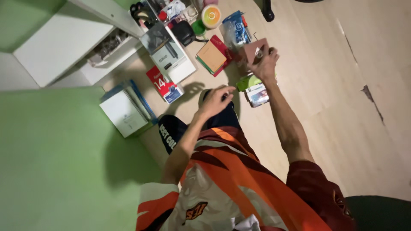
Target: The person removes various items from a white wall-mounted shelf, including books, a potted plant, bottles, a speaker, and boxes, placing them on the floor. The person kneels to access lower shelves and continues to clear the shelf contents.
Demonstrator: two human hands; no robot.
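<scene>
Fingers of the right hand (266, 64) clasp a small reddish-brown box (252, 51) at its eleven o'clock; the left hand (215, 102), loosely curled and empty, hovers at seven o'clock of the box.

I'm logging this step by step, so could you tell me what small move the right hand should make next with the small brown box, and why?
Probably lower it onto bare floor just right of the pile. The right hand holds the small brown box up over crowded items, a green packet directly beneath, while the left hand hangs free near the knee.
</scene>
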